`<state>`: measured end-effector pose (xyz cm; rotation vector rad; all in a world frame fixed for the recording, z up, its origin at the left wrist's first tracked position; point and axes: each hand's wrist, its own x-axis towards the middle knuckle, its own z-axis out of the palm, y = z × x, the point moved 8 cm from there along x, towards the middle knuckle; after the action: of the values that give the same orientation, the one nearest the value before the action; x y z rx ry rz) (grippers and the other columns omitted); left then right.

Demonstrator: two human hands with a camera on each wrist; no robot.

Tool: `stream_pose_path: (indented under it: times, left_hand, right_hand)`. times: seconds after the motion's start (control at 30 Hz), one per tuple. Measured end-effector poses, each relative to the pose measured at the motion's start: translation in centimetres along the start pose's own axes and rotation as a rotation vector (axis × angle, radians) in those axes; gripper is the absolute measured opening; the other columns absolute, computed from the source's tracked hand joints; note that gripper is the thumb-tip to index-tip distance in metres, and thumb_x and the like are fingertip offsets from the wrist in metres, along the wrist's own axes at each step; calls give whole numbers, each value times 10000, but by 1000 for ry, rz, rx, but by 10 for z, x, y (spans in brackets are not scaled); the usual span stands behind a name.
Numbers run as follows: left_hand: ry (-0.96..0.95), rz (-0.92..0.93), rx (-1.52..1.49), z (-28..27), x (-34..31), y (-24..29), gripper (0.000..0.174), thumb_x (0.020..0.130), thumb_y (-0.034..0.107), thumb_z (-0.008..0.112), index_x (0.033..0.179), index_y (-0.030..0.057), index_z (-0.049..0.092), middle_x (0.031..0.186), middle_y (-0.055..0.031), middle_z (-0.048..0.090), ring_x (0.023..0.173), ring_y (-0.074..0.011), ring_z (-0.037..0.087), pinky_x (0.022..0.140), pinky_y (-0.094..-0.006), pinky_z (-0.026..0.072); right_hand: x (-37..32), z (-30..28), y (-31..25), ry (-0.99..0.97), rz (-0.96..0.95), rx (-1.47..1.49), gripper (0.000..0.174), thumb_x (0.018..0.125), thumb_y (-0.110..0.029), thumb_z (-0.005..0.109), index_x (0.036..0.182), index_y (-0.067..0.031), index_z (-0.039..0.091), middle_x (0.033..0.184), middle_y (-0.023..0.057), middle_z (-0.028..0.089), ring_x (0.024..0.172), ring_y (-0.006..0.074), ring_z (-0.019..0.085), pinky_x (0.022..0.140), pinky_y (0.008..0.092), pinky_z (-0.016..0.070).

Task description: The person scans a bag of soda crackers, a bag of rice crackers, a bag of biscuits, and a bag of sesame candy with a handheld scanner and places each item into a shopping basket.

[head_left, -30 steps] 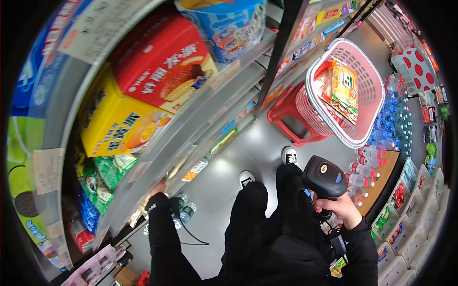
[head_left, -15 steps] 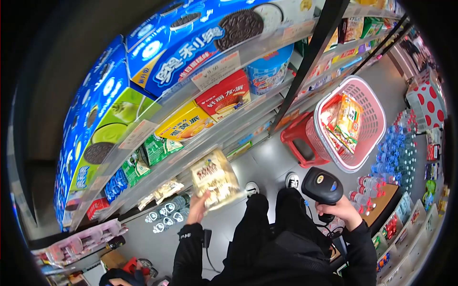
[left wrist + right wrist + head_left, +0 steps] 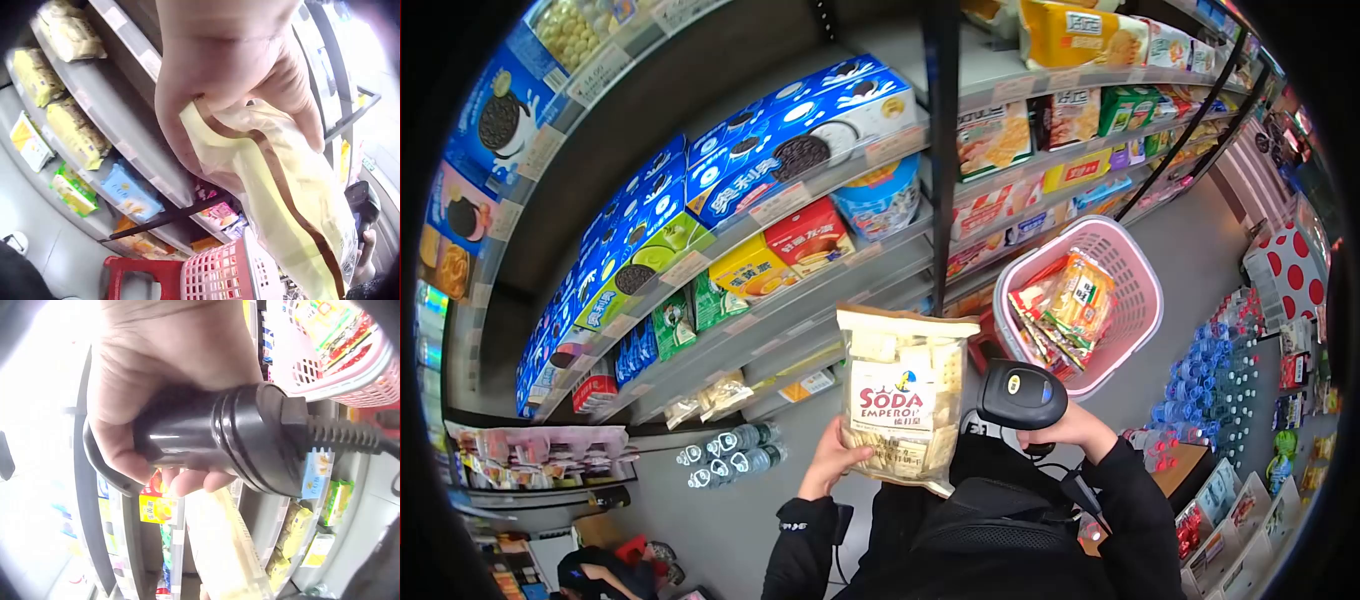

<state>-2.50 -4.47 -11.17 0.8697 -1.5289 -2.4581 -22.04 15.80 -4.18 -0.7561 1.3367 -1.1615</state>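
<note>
Facing the snack shelves [image 3: 800,300] and the pink basket [image 3: 1145,300], we hold 1 soda cracker bag [image 3: 900,400] upright, the scanner [image 3: 1020,395] just beside it. Our left hand [image 3: 830,460] pinches the bag's lower edge, and our right hand [image 3: 1080,430] is wrapped around the scanner's handle.

Dressed all in black, top [image 3: 1000,535] included. Long left sleeve [image 3: 798,558] and right sleeve [image 3: 1138,500] end at the wrists. Small white print on left cuff [image 3: 792,527]. Left hand [image 3: 828,462], right hand [image 3: 1075,430] bare.
</note>
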Motion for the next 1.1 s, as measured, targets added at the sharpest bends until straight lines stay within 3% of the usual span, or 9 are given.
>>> stream_pose_path:
  times: [0.27, 0.47, 0.63, 0.7, 0.83, 0.9, 0.93, 0.97, 1.1]
  left_hand:
    - [-156, 210, 188, 77, 56, 64, 675, 552, 121, 768, 1093, -12, 388, 1051, -71, 504, 972, -145, 477, 871, -290, 367]
    - [-318, 278, 80, 141, 54, 100, 834, 554, 129, 768, 1217, 0, 278, 1133, -66, 452, 1062, -158, 426, 898, -301, 348]
    - [-337, 325, 273, 178, 55, 111, 902, 552, 186, 779, 1248, 25, 229, 1228, -96, 366, 1126, -194, 375, 931, -329, 322]
    - [-632, 216, -178, 212, 49, 120, 831, 615, 264, 739, 1249, 35, 253, 1193, -95, 403, 1110, -215, 395, 927, -340, 328]
    - [-452, -173, -352, 210, 60, 54, 695, 729, 457, 560, 1227, 37, 317, 1065, -123, 475, 984, -259, 474, 851, -369, 384]
    - [-630, -288, -601, 258, 38, 82, 629, 785, 443, 474, 1246, 58, 289, 971, -136, 474, 869, -271, 494, 768, -373, 408]
    - [-645, -219, -600, 260, 40, 89, 614, 792, 430, 467, 1251, 67, 282, 959, -137, 470, 858, -271, 492, 758, -369, 410]
    - [-659, -151, -604, 261, 42, 93, 599, 800, 417, 460, 1255, 75, 275, 947, -138, 465, 847, -270, 491, 748, -366, 411]
    - [-694, 139, -627, 264, 40, 111, 546, 829, 366, 432, 1273, 107, 248, 899, -141, 448, 802, -268, 485, 708, -352, 418]
  right_hand:
    - [-19, -27, -10, 28, 2, -12, 573, 640, -9, 640, 1148, -10, 374, 839, 64, 559, 722, 133, 561, 663, 285, 454]
    - [-64, -37, -71, 274, -454, -156, 760, 558, -134, 734, 1210, -19, 361, 1190, 99, 442, 1103, 192, 408, 940, 321, 294]
    - [-93, -30, -95, 191, -489, -226, 648, 599, -153, 687, 1163, 6, 409, 1128, 109, 486, 1035, 209, 467, 908, 319, 332]
    - [-95, -25, -100, 226, -459, -159, 649, 587, -161, 694, 1150, 7, 420, 1102, 110, 496, 1003, 193, 479, 883, 310, 353]
    - [-95, -4, -95, 62, -438, -24, 684, 565, -177, 719, 1144, 22, 412, 1074, 112, 505, 963, 160, 484, 858, 302, 369]
    - [-96, -11, -63, 33, -457, -96, 672, 567, -173, 721, 1134, 24, 419, 1082, 111, 501, 956, 172, 489, 854, 305, 372]
    - [-99, -18, -55, 86, -388, 151, 652, 581, -162, 715, 1136, 13, 421, 1088, 107, 500, 962, 176, 485, 857, 308, 371]
    - [-123, -16, -97, 58, -545, -263, 646, 598, -127, 702, 1155, 5, 403, 1099, 100, 493, 980, 178, 474, 866, 309, 364]
    - [-135, -28, -101, 291, -534, -275, 604, 611, -41, 661, 1152, -7, 393, 990, 84, 545, 903, 171, 517, 810, 303, 406]
